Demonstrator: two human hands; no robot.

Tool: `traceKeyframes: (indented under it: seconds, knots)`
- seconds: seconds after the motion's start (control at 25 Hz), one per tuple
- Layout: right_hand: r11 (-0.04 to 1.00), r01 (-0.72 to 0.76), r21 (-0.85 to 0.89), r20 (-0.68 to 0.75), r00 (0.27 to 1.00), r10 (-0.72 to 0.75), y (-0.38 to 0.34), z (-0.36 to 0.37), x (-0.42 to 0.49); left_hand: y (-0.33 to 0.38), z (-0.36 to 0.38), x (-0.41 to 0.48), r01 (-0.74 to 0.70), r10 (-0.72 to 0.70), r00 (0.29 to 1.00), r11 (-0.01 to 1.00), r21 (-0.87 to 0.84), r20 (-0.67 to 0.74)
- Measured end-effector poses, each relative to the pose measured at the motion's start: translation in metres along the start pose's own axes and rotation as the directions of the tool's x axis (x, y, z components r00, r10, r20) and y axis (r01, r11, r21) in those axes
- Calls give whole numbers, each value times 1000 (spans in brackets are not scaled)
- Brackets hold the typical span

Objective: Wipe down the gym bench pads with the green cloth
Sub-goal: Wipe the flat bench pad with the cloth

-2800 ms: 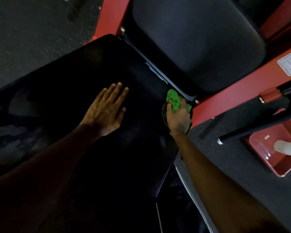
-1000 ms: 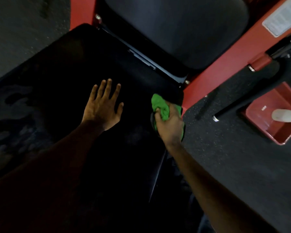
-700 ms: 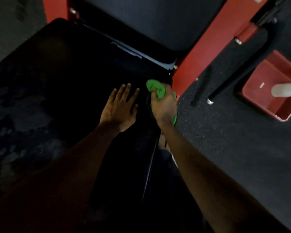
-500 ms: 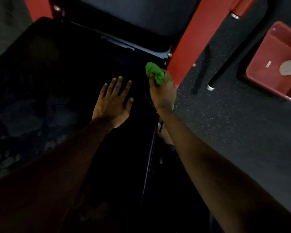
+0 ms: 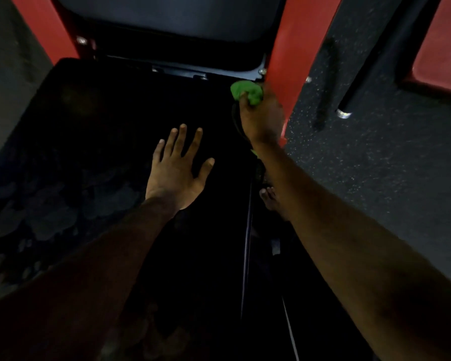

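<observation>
Cloth [image 5: 246, 93] — bunched in the right hand [image 5: 261, 118] at the pad's [image 5: 94, 131] far corner. Left hand [image 5: 176, 171] lies flat on it — fingers spread.

The left grip [image 5: 176, 175] lies flat on the counter [image 5: 102, 126], near its middle. At its 1 o'clock, the right grip [image 5: 261, 115] sits at the counter's far right corner and holds the cloth [image 5: 246, 92], which sticks out at its 12 o'clock end. The back pad [image 5: 167, 16] lies behind the counter at 12 o'clock. A frame post [image 5: 294, 48] stands just beside the right grip at 3 o'clock. Farther out at 2 o'clock, a bar [image 5: 370, 61] and a tray [image 5: 443, 48] lie on the floor [image 5: 375, 165].
</observation>
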State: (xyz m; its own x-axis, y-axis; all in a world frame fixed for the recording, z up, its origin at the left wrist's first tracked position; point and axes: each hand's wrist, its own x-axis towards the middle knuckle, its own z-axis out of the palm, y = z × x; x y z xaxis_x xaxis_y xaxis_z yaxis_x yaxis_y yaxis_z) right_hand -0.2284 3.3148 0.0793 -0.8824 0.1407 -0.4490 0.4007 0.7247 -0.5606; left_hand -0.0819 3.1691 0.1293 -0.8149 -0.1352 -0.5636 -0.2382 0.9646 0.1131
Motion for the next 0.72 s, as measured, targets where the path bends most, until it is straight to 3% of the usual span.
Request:
traceKeyframes:
  seconds: [0.12, 0.4, 0.72]
  knots:
    - [999, -34, 29, 20, 999, 33, -4, 0, 6, -1, -3, -1, 1, -1, 1000, 1000, -17, -6]
    - [986, 13, 168, 59, 998, -23, 26, -30, -91, 1, -1, 0, 16, -16, 1000, 999, -42, -5]
    - [990, -93, 108, 89, 993, 83, 0, -6, 22, -1, 3, -2, 4, -5, 1000, 1000, -13, -23]
